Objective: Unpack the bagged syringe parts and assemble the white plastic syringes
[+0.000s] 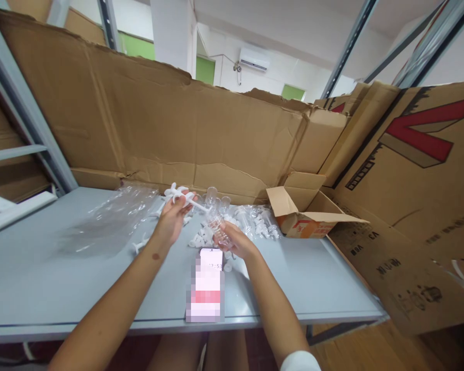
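Observation:
Pinched in my left hand is a white plastic plunger with a flower-like head and a thin rod slanting down to the right. My right hand is closed around a clear plastic tube, its open end toward the rod's tip. I cannot tell whether the tip is inside the tube. Behind my hands stand several clear tubes. Small white plastic parts lie heaped between my hands. Another white plunger rests left of my left forearm.
A phone lies near the front edge of the grey table. Clear plastic bags lie left and back right, the latter bag holding white parts. An open cardboard box stands at right. Cardboard walls enclose the back and right.

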The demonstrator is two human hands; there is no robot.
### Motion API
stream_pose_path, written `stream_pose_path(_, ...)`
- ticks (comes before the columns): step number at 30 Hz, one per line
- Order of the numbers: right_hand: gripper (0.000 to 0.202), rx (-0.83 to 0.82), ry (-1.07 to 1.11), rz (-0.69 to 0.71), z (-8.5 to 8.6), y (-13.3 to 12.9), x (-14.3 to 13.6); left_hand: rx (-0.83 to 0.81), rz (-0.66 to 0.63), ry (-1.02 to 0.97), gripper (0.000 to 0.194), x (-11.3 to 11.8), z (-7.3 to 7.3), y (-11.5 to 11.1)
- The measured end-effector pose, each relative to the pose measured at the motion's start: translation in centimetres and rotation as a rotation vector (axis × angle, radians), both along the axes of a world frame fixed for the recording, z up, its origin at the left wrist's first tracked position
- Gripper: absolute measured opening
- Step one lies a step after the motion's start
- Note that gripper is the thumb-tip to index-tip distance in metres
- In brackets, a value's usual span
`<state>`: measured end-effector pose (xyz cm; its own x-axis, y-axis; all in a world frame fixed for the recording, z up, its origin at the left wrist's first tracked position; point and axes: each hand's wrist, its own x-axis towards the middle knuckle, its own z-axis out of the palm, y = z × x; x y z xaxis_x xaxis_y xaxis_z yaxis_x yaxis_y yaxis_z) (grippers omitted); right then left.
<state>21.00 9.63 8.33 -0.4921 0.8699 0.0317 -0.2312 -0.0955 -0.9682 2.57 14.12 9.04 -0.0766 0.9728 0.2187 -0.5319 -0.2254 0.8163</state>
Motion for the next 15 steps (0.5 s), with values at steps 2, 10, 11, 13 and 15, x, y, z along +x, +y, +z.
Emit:
stream_pose_path(2,0.032,0.014,0.115,-0.045,0.3,-0.1,0.1,0.012,0.001,0.014,0.045,-0.7,0.3,0.1)
stream_pose_path(10,0.038,-0.112,0.373,-0.001,0.7,-0.5,-1.1,0.109,-0.124,0.268,0.075,2.4,-0.2,-2.0)
stream_pose_path(11,0.038,-0.117,0.394,-0.019,0.7,-0.4,-1.1,0.114,-0.153,0.301,0.075,2.7,-0.3,-2.1)
stream_pose_path(13,0.038,-0.133,0.418,-0.050,0.7,-0.4,-1.1,0.122,-0.184,0.336,0.073,3.0,-0.5,-2.2)
stream_pose_path(15,0.036,-0.152,0.445,-0.067,0.7,-0.4,-1.0,0.124,-0.183,0.354,0.072,2.9,-0.5,-2.2)
